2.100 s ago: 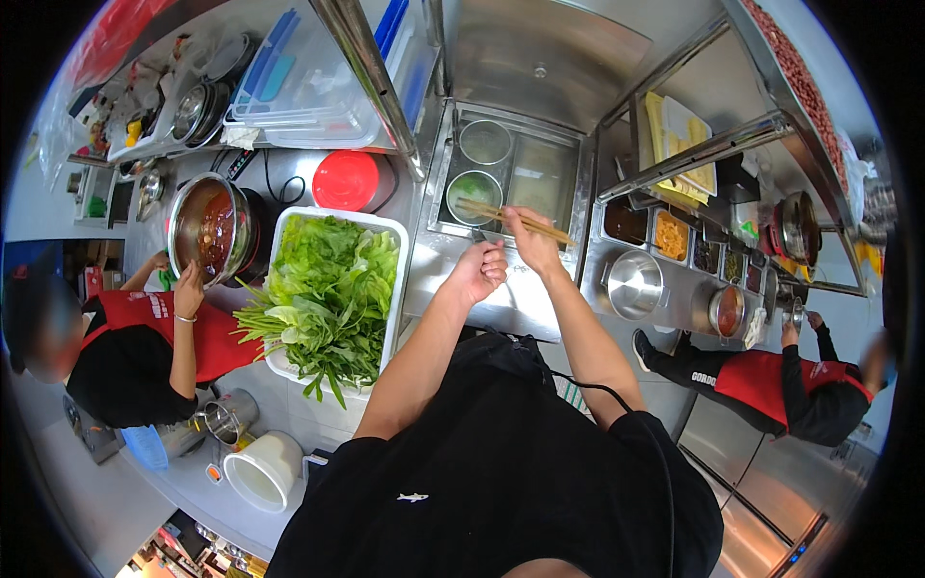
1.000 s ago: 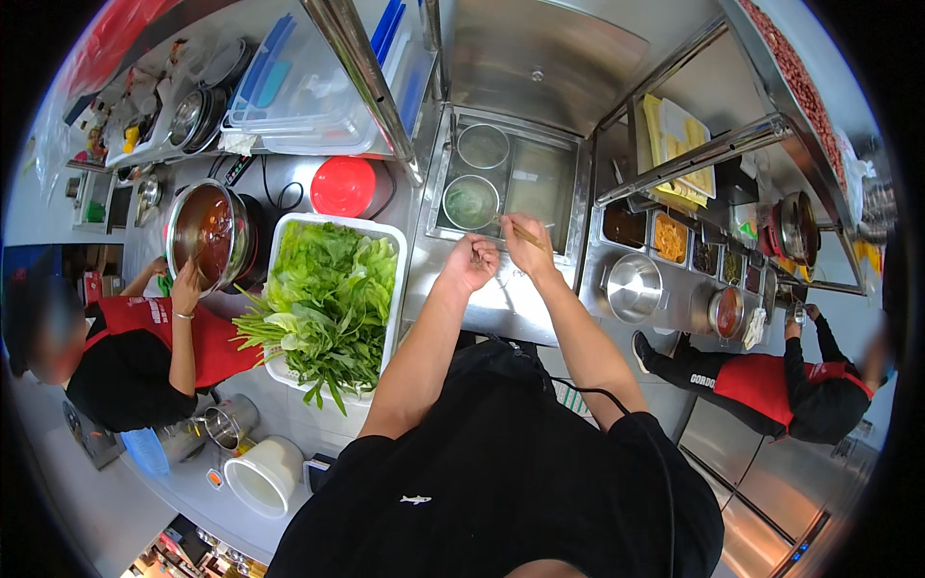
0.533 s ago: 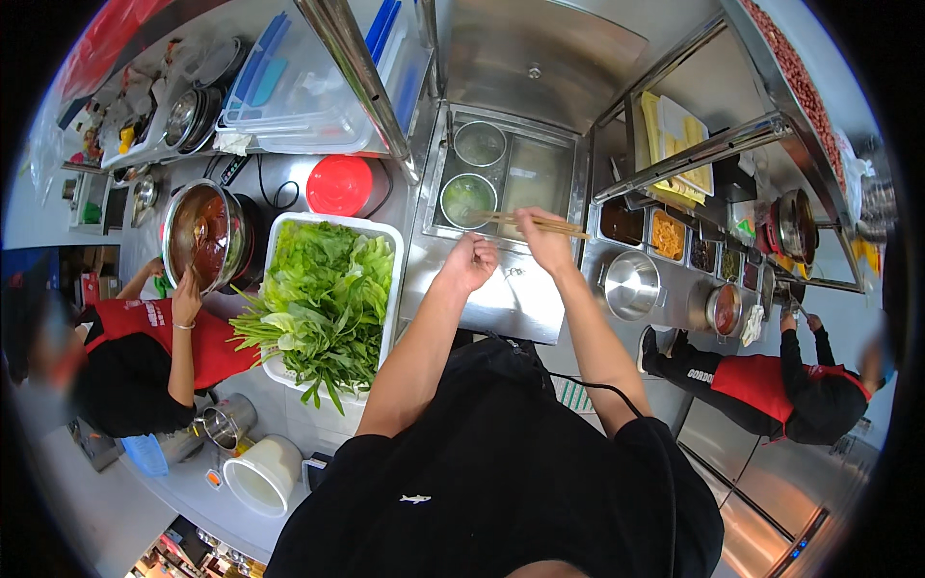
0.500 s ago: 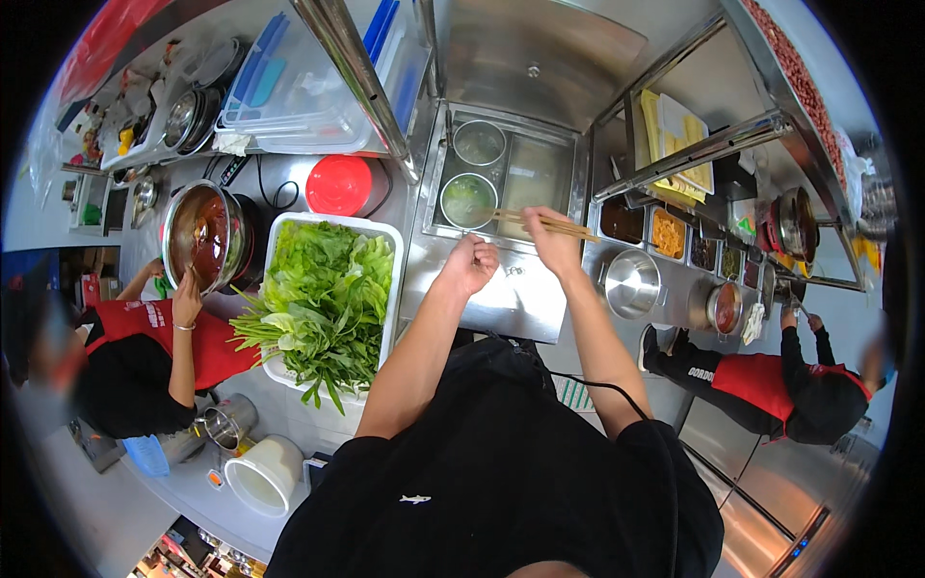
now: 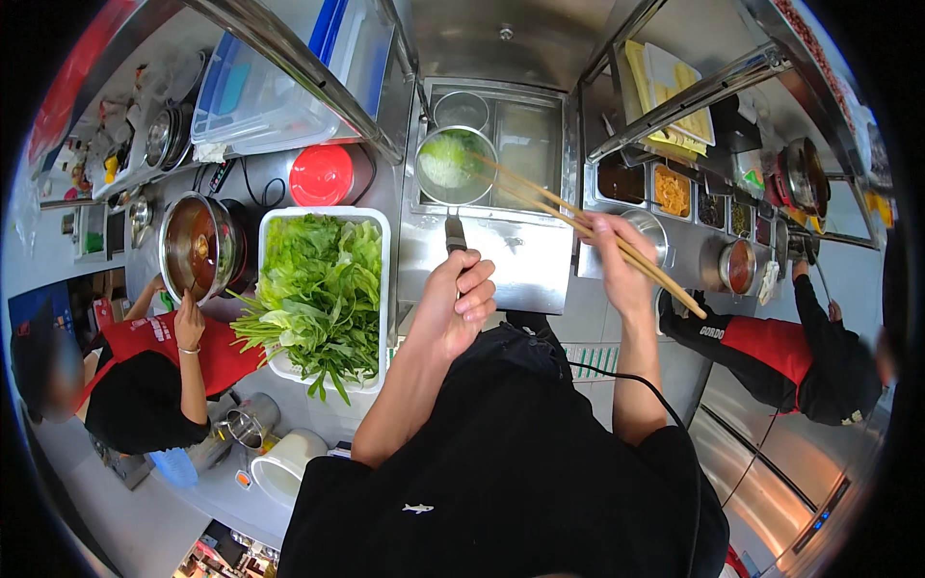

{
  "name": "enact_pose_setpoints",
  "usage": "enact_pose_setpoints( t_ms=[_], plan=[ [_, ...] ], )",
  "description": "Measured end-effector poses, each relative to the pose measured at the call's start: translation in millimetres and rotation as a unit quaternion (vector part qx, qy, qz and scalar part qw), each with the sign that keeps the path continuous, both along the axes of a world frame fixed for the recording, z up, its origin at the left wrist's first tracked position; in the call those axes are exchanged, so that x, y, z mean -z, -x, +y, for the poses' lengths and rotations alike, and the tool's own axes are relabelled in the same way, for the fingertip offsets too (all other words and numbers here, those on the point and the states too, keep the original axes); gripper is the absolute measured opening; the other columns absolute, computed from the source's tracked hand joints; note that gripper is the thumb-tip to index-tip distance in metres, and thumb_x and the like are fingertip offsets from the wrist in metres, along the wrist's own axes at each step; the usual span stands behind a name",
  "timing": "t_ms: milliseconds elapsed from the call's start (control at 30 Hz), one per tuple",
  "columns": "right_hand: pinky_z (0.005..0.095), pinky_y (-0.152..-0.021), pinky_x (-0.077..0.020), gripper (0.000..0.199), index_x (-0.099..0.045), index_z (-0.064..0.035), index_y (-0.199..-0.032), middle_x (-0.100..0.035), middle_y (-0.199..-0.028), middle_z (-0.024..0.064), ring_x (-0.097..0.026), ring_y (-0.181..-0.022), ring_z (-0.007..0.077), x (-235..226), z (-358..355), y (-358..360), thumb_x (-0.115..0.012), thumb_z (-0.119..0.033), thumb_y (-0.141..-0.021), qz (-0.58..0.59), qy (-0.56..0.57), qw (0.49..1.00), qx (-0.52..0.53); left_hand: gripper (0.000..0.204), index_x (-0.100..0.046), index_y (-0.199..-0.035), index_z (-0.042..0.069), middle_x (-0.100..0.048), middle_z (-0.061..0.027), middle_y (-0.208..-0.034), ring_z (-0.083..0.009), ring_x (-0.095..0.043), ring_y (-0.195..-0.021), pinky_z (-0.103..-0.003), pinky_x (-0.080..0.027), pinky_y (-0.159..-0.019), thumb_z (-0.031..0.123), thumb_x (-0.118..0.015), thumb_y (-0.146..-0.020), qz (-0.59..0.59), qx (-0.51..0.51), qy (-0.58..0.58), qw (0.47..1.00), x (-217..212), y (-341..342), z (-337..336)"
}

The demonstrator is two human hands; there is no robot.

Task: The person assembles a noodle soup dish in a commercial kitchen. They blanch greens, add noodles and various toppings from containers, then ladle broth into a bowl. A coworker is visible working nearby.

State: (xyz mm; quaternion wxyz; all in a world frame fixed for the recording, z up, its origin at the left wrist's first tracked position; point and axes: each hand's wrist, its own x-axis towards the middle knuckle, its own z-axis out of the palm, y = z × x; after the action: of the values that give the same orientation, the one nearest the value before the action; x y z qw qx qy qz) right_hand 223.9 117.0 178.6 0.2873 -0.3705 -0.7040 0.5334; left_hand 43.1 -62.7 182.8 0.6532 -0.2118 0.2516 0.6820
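Note:
My left hand (image 5: 462, 301) is closed round the dark handle (image 5: 455, 232) of a round noodle strainer (image 5: 420, 180). The strainer is raised over the front left of the steel boiling tank (image 5: 568, 144). Inside it lie leafy greens (image 5: 449, 149) and pale strands that look like noodles (image 5: 446, 176). My right hand (image 5: 621, 252) grips a pair of long wooden chopsticks (image 5: 554, 202), their tips reaching to the strainer's right side. A second round strainer (image 5: 461, 108) sits in the tank behind the first.
A white basket (image 5: 386, 279) of leafy vegetables stands at left, near a red round lid (image 5: 322, 175). Beyond, a co-worker's hand (image 5: 190, 326) touches a steel bowl of reddish-brown liquid (image 5: 199, 252). Right are a steel pot (image 5: 657, 231), ingredient trays (image 5: 672, 190) and another co-worker (image 5: 771, 371).
My left hand has drawn back toward me, and the strainer has risen, with its handle now visible. My right hand has moved right and nearer, still holding the chopsticks.

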Motion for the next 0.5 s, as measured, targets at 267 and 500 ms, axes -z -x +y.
enact_pose_setpoints(
  t_ms=[267, 500],
  plan=[
    [0.0326, -0.082, -0.0599, 0.025, -0.072, 0.0100, -0.110, -0.076, -0.099, 0.0196, -0.076, -0.087, 0.0239, -54.1, 10.4, -41.1, -0.058, -0.009, -0.104, 0.072, -0.068, 0.995, 0.022, 0.003, -0.047, -0.105, 0.015, -0.036, 0.0046, -0.059, -0.0070, -0.028, -0.034, -0.024, -0.027, -0.030, 0.014, -0.044, -0.107, 0.009, -0.002, -0.028, 1.000, -84.0, -20.3, -12.0],
    [0.0379, -0.078, -0.0615, 0.029, -0.070, 0.0109, -0.109, -0.072, -0.098, 0.0251, -0.074, -0.083, 0.0311, -63.6, 25.6, -64.7, -0.055, -0.012, -0.102, 0.121, -0.131, 0.983, 0.029, 0.003, -0.047, -0.109, 0.017, -0.033, 0.0049, -0.054, -0.0073, -0.026, -0.032, -0.023, -0.023, -0.028, 0.017, -0.044, -0.109, 0.032, -0.008, -0.014, 0.999, -118.9, -39.2, -11.4]
  ],
)
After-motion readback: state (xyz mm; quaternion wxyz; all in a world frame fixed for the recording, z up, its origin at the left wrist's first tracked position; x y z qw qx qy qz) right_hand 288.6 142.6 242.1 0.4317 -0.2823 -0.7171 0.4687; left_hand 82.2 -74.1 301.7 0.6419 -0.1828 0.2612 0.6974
